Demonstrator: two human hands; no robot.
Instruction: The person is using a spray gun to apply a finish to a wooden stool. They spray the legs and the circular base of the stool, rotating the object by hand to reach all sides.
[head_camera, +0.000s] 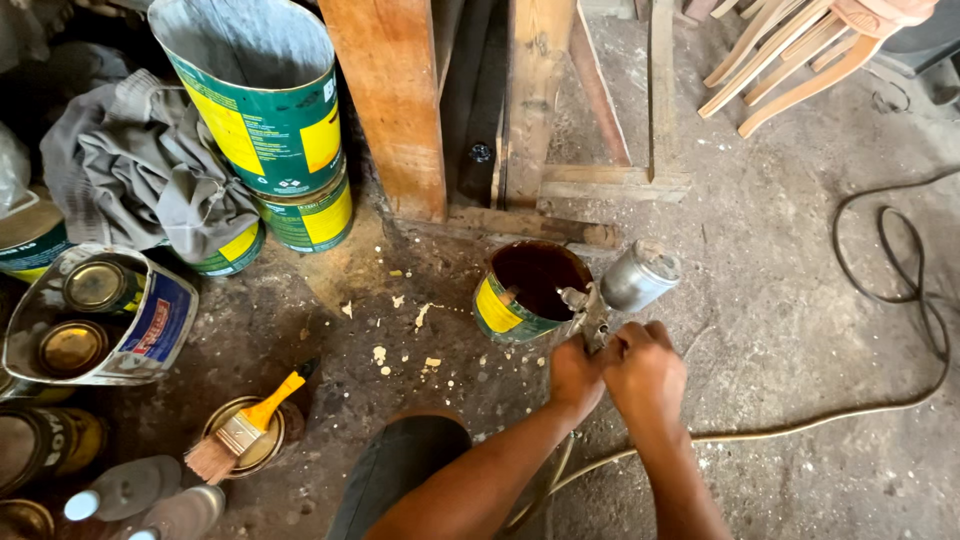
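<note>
Both my hands grip a metal spray gun (598, 310) low over the dusty floor. My left hand (575, 375) wraps its handle from the left, and my right hand (645, 370) holds it from the right. The gun's round metal cup (640, 277) tilts up to the right. Its nozzle end sits at the rim of an open green and yellow tin (515, 305) holding dark brown liquid. A pale hose (800, 425) runs from under my hands off to the right.
Stacked green and yellow cans (270, 110) and a grey cloth (140, 170) stand at the left. A yellow-handled brush (245, 425) rests on an open tin. Wooden posts (395, 100) rise behind; a black cable (900, 260) loops at right. My knee (405, 460) is below.
</note>
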